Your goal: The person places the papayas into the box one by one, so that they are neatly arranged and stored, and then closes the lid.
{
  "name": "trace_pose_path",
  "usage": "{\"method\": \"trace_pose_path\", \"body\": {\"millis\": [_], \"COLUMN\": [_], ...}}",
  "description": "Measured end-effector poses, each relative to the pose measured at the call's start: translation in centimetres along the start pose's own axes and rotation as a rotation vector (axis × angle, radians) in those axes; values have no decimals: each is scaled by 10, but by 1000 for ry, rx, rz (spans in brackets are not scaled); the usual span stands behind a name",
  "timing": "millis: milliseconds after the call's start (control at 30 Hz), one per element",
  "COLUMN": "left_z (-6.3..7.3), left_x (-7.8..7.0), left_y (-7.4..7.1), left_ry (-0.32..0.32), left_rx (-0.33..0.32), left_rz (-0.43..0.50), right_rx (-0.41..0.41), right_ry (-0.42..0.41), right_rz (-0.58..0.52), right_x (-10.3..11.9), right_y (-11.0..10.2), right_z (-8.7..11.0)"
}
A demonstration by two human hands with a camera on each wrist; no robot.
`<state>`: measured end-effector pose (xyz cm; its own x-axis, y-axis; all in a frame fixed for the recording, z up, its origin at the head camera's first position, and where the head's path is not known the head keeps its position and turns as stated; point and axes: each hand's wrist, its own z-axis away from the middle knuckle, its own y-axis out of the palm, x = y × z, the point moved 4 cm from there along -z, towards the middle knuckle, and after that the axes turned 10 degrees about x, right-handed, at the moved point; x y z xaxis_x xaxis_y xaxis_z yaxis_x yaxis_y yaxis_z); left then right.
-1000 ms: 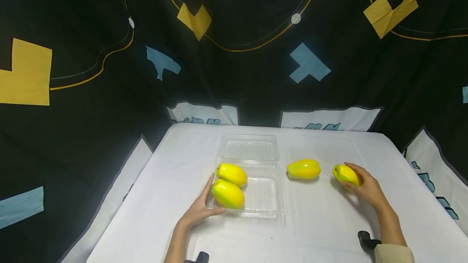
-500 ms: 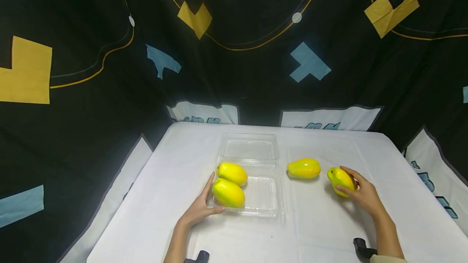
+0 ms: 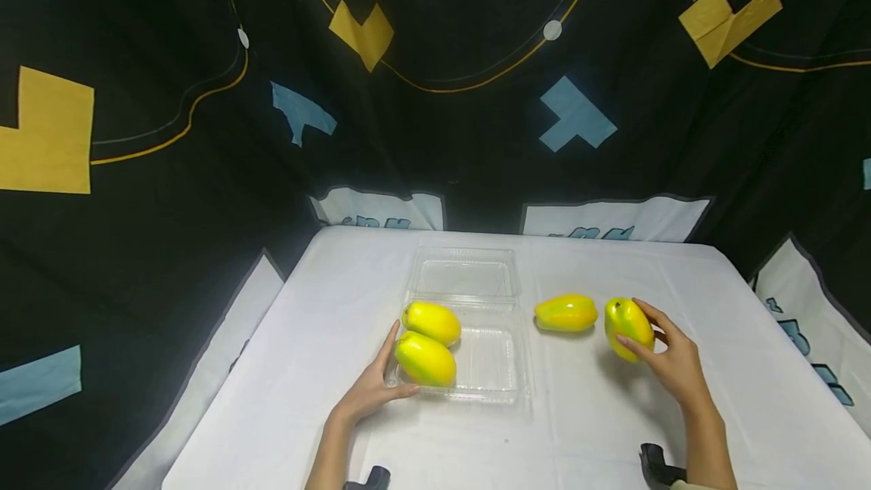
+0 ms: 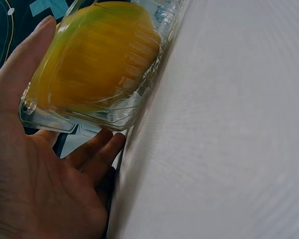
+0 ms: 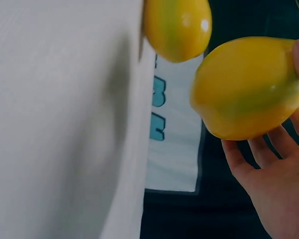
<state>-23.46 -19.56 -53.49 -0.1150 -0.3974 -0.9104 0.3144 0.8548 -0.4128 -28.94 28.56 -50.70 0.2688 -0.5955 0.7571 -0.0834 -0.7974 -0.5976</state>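
Note:
My right hand [image 3: 677,365] grips a yellow papaya [image 3: 624,322] from its right side, thumb in front and fingers behind. The papaya is raised over the white table, its shadow falling below; the right wrist view also shows the gap. To its left lies another papaya [image 3: 566,313] on the cloth. Two more papayas sit one behind the other in the left half of a clear plastic clamshell box [image 3: 486,361]. At that box's near left corner rests my left hand [image 3: 367,393], thumb along the front rim, fingers stretched along the left side.
The box's lid [image 3: 464,278] lies folded back, away from me. White cloth covers the table [image 3: 286,369]. Behind it hangs a black curtain [image 3: 442,150] with yellow and blue patches.
My right hand has lifted the papaya off the table, moved it slightly left and turned it more upright. The left hand and the box have stayed put.

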Motion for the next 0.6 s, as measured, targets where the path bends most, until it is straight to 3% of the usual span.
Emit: {"method": "trace_pose_path", "body": {"millis": [167,433,600], "left_z": [0,0,0], "left_x": [0,0,0], "left_y": [-1,-1,-1], "left_ry": [-2,-1,1], "left_rx": [6,2,10], "left_rz": [6,-3,7], "right_rx": [-31,-65,-79], "right_ry": [-18,-76,-138], "right_rz": [-74,-1,-34], "right_x": [38,91,113], "right_y": [-2,1,4], "right_z": [0,-12,-24]}}
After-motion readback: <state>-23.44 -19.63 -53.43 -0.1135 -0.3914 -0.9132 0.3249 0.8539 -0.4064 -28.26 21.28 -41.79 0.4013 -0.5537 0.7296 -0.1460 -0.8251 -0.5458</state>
